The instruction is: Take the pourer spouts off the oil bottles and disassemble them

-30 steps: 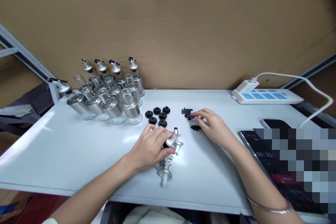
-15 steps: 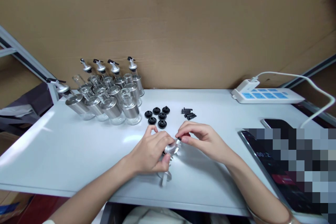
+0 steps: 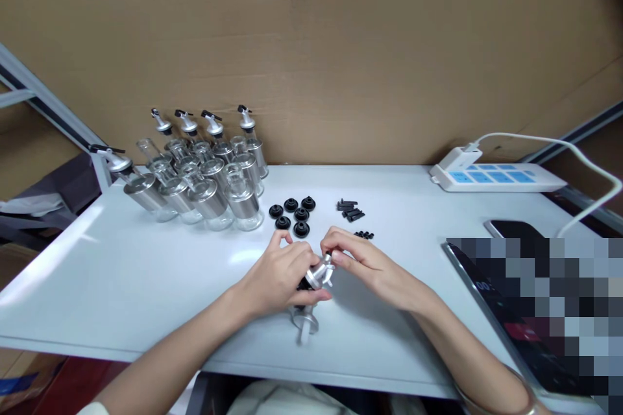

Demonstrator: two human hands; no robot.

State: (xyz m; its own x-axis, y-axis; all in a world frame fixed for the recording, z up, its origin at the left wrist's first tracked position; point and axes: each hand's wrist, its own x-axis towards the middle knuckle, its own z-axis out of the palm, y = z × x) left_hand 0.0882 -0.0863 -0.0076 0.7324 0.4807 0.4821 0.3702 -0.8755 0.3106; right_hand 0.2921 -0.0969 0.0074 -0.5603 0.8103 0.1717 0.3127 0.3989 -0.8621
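My left hand [image 3: 280, 272] is closed around a silver pourer spout [image 3: 317, 273], its fingers over the top and thumb beneath. My right hand [image 3: 372, 266] pinches a small dark piece at the spout's tip; the fingertips mostly hide it. Below my left hand, another silver pourer part [image 3: 305, 323] lies on the table. Several round black stoppers [image 3: 301, 214] are grouped just beyond my hands. To their right lie several narrow black lever pieces [image 3: 353, 214]. A short row of tiny black parts [image 3: 365, 235] rests beside my right hand's knuckles.
Several glass bottles with steel sleeves [image 3: 208, 201] stand at the back left, some topped with pourers. A white power strip [image 3: 501, 178] with a plugged cable lies at the back right. Phones [image 3: 487, 298] lie at the right. Cardboard [image 3: 311, 65] backs the table [image 3: 170, 285].
My right hand has shifted slightly left, bringing the tiny black parts into view. The spout in my left hand has turned a little, and the left thumb has stretched out beneath it.
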